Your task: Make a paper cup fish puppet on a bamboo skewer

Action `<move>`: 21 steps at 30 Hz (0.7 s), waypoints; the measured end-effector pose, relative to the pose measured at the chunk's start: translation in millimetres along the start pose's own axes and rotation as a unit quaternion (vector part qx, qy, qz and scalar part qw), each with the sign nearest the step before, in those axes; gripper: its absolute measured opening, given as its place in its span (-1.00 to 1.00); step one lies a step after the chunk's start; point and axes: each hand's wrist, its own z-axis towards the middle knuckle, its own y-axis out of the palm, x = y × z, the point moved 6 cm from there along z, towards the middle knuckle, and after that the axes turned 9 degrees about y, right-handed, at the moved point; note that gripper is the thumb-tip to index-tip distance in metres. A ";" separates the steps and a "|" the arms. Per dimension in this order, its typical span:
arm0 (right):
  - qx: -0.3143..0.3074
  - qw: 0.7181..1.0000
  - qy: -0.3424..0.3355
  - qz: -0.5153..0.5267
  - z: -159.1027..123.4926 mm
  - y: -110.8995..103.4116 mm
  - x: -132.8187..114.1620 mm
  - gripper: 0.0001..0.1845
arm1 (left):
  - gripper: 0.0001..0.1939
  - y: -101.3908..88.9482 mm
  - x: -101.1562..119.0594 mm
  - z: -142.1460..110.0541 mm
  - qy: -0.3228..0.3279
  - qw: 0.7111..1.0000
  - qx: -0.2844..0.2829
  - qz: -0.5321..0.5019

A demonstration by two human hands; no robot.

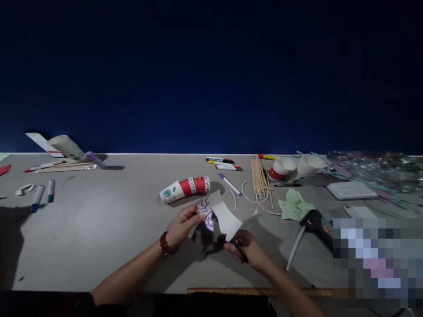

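My left hand (183, 226), with a red bead bracelet at the wrist, pinches the left edge of a white paper piece (220, 217) that carries a purple drawn outline. My right hand (246, 250) grips black scissors (237, 247), whose blades meet the paper's lower edge. The paper is held just above the grey table (99, 229). Behind it lies a stack of decorated paper cups (185, 188) on its side, red, white and with a green and blue dot.
Markers (224, 164), wooden sticks (259, 178), two paper cups (297, 167), a green paper scrap (295, 204), a glue gun (312, 226) and clear plastic (376, 169) lie to the right. Left are pens (42, 193), a cup (68, 147) and sticks. A dark blue wall stands behind.
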 end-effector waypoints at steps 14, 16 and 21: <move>-0.010 1.000 0.001 0.028 2.0 0.4 8.2 -0.42 | -0.74 1.2 -4.9 -1.3 -0.024 0.999 -0.004 -0.021; -0.017 1.000 0.000 0.018 2.8 0.0 9.2 -0.41 | -0.75 1.2 -5.0 -1.2 -0.024 0.999 -0.006 -0.020; -0.019 1.000 -0.011 -0.003 2.4 -6.3 8.6 -0.44 | -0.75 -1.2 -4.8 -0.8 -0.023 1.000 -0.005 -0.007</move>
